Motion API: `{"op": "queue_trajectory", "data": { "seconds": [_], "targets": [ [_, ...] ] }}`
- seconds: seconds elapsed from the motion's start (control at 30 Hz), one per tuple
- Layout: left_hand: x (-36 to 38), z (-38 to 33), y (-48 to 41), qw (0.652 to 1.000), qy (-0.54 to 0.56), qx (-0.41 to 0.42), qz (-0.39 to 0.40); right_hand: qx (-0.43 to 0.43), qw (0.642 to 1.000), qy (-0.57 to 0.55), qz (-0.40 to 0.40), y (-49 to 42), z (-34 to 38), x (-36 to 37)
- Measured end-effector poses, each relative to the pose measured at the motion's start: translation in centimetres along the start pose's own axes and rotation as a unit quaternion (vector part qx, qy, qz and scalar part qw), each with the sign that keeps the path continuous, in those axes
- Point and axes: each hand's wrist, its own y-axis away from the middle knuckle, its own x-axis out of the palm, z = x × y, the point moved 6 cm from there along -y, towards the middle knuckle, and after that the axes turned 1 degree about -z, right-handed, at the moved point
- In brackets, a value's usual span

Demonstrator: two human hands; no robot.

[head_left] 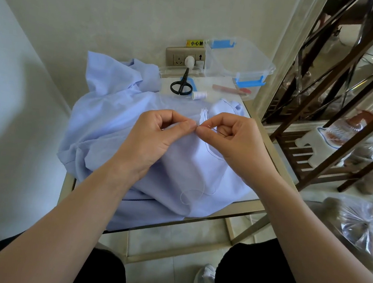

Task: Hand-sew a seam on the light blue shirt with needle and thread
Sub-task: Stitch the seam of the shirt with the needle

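The light blue shirt (113, 119) lies crumpled over a small glass table (237, 213). My left hand (156, 135) pinches a fold of the shirt's cloth between thumb and forefinger, close to a frayed white edge (204, 113). My right hand (232, 137) pinches a thin needle (212, 128) whose tip points left at the pinched fold; the fingertips of both hands nearly meet. A white thread (192, 194) loops loosely across the cloth below my hands.
Black scissors (181, 86) and a white thread spool (199, 95) lie at the table's far side, with a red-pink strip (232, 90) and a clear plastic box (239, 60) with blue clips. A wall socket (185, 58) is behind. A brown metal shelf (320, 142) stands right.
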Motion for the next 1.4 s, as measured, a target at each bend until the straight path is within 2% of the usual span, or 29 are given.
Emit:
{"op": "queue_trajectory", "data": {
  "seconds": [0.07, 0.1, 0.13, 0.2, 0.23, 0.27, 0.3, 0.37, 0.43, 0.53, 0.67, 0.87, 1.03, 1.1, 1.3, 1.4],
  "targets": [
    [-0.1, 0.0, 0.0, 1.0, -0.002, 0.0, -0.002, 0.004, 0.999, 0.004, 0.043, 0.1, 0.1, 0.1],
    [-0.2, 0.0, -0.1, 1.0, -0.003, 0.0, -0.009, 0.009, 0.994, 0.013, 0.104, 0.3, 0.2, 0.4],
    [-0.4, 0.0, -0.1, 1.0, -0.002, -0.001, -0.017, 0.018, 0.981, 0.033, 0.192, 0.8, 0.4, 1.0],
    [-0.6, 0.1, -0.2, 1.0, 0.003, -0.007, -0.028, 0.038, 0.928, 0.08, 0.361, 2.5, 0.5, 2.2],
    [-0.6, 0.1, -0.2, 1.0, 0.006, -0.009, -0.029, 0.042, 0.913, 0.093, 0.396, 2.9, 0.4, 2.5],
    [-0.6, 0.1, -0.2, 1.0, 0.007, -0.01, -0.029, 0.046, 0.917, 0.094, 0.386, 2.9, 0.3, 2.4],
    [-0.6, 0.1, -0.1, 1.0, 0.006, -0.009, -0.028, 0.05, 0.934, 0.087, 0.342, 2.4, 0.2, 2.1],
    [-0.6, 0.1, -0.1, 1.0, 0.002, -0.005, -0.025, 0.057, 0.975, 0.039, 0.211, 1.0, -0.2, 1.0],
    [-0.4, 0.0, 0.0, 1.0, 0.002, -0.006, -0.019, 0.053, 0.993, -0.02, 0.103, 0.2, -0.5, 0.2],
    [-0.2, -0.1, 0.1, 1.0, 0.006, -0.005, -0.009, 0.041, 0.997, -0.051, 0.05, 0.1, -0.4, 0.2],
    [-0.1, -0.2, 0.2, 1.0, 0.008, -0.003, 0.002, 0.025, 0.999, -0.019, 0.026, 0.1, -0.3, 0.3],
    [-0.4, -0.1, 0.1, 1.0, 0.004, -0.005, 0.0, 0.017, 0.995, -0.006, 0.095, 0.4, 0.0, 0.4],
    [-0.6, -0.1, -0.1, 1.0, 0.02, -0.02, 0.0, 0.032, 0.99, -0.133, 0.034, -0.4, -0.4, -1.4],
    [-0.6, -0.1, -0.1, 1.0, 0.016, -0.021, 0.005, -0.003, 0.993, -0.111, 0.03, -0.5, -0.2, -2.2],
    [-0.4, -0.2, -0.1, 0.999, 0.006, -0.029, 0.041, -0.032, 0.991, -0.117, 0.048, -0.2, 0.6, -2.7],
    [0.0, -0.3, 0.1, 0.997, -0.011, -0.035, 0.073, -0.032, 0.986, -0.129, 0.103, 0.0, 0.7, -1.8]
  ]
}}
